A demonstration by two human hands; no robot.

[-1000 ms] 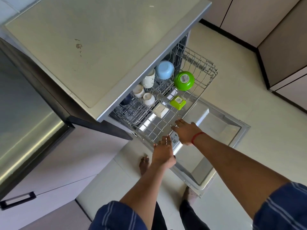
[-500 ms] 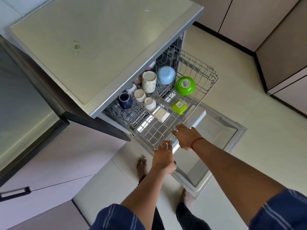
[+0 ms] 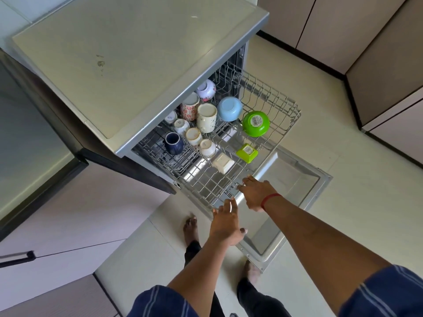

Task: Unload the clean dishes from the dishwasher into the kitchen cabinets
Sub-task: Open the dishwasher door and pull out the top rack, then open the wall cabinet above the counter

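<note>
While the grey wire upper rack (image 3: 206, 184) stands drawn out over the lowered steel dishwasher door (image 3: 297, 179), we look down on two bare hands at its front edge. The right hand (image 3: 256, 193) hooks its fingers over the front rail. The left hand (image 3: 225, 221) is spread with straight fingers whose tips are at the rail; we cannot tell if they touch it.

Every dish sits in the rack, mouth down. Among them are a round green plastic bowl (image 3: 255, 123), a pale blue bowl (image 3: 229, 109), a tall cream mug (image 3: 206, 117) and a navy cup (image 3: 174, 143).

We judge that a one-handed tug could skew the rack on its runners. A hard stop could rock the close-packed cups into each other. The door also lies just beside bare feet (image 3: 191, 227), which makes it a likely trip.
</note>
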